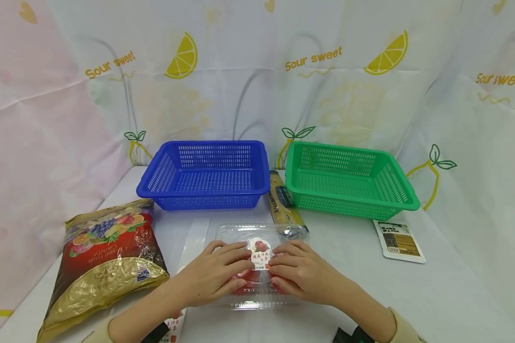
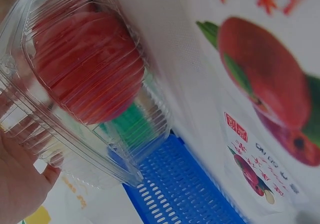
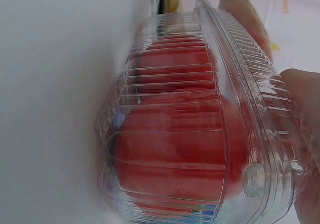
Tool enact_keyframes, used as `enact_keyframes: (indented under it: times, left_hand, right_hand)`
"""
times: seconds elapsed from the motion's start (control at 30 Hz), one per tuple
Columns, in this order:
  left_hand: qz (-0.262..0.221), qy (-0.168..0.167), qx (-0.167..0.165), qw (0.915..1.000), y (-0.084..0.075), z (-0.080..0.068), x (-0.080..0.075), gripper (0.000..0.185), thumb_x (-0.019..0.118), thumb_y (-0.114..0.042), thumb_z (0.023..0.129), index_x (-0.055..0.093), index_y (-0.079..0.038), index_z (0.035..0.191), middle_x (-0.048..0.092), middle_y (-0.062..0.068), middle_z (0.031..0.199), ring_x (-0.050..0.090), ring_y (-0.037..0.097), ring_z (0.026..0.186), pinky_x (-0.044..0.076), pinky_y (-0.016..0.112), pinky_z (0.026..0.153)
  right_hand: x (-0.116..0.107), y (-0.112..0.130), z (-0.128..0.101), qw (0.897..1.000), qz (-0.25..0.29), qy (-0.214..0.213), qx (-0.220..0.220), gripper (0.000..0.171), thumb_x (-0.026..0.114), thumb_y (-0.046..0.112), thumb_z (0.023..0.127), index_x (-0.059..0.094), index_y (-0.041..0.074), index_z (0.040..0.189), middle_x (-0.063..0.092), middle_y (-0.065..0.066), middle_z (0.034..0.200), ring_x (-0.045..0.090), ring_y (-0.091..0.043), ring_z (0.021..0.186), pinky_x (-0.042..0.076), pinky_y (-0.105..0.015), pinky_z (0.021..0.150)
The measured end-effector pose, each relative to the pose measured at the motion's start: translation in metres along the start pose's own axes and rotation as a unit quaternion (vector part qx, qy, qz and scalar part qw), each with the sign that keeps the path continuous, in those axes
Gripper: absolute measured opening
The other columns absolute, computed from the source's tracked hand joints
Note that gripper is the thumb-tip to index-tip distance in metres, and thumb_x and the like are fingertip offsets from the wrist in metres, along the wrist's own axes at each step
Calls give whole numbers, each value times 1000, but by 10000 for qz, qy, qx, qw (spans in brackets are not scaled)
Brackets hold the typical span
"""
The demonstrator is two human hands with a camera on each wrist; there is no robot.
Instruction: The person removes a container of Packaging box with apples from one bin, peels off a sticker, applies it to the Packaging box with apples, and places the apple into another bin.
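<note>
A clear plastic clamshell box [image 1: 257,288] holding red fruit lies on the white table in front of me, with a fruit label [image 1: 261,251] on its lid. My left hand [image 1: 216,274] lies on the left half of the lid, fingers stretched towards the label. My right hand [image 1: 298,271] lies the same way on the right half. In the left wrist view the box [image 2: 85,69] shows a red fruit, with my palm [image 2: 17,179] at its edge. The right wrist view shows the box [image 3: 185,134] side-on, with my fingers [image 3: 305,99] against the lid.
Behind the box stand a blue basket [image 1: 203,192] and a green basket [image 1: 352,202], with a long pasta pack [image 1: 283,200] between them. A large candy bag [image 1: 107,257] lies at the left and a small sachet [image 1: 399,240] at the right. A printed fruit sheet [image 2: 265,84] lies under my left forearm.
</note>
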State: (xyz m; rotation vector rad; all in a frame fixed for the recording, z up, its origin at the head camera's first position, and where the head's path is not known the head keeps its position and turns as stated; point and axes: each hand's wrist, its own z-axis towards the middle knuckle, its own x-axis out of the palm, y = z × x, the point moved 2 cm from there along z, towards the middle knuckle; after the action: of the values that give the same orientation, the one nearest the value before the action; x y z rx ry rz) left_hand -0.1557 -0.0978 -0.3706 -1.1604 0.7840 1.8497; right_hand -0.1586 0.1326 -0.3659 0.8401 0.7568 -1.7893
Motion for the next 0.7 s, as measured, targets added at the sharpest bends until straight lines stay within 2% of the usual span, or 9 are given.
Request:
enact_keyframes:
  times: [0.17,0.3,0.53,0.7]
  left_hand:
    - [28,181,-68,9998,0,0,0,33,46,-37,94,56,-27,124,53,-1,123,39,21,123,35,43,94]
    - [99,172,-14,9998,0,-1,0,34,40,-40,96,57,-29,124,51,-1,124,37,23,124,34,44,95]
    - [47,253,-206,9995,0,-9,-3,37,52,-37,92,56,-26,127,49,-1,130,34,22,127,35,46,94]
    - [187,152,-337,9991,6,-13,-9,36,51,-36,91,58,-24,124,47,2,132,33,25,127,36,47,92]
  right_hand:
    - [0,0,-1,10000,19,-20,-1,24,49,26,94,69,13,93,66,4,96,56,-19,100,38,-36,93]
    - [-1,-1,-3,10000,61,-7,44,24,48,25,94,69,14,93,66,4,97,56,-18,101,38,-35,92]
    - [-6,-2,-9,9998,65,31,207,28,46,26,96,69,11,100,66,3,102,55,-18,102,38,-35,92]
    - [-9,-5,-13,9991,-44,51,428,33,42,29,97,67,10,106,65,0,107,54,-19,108,39,-39,92]
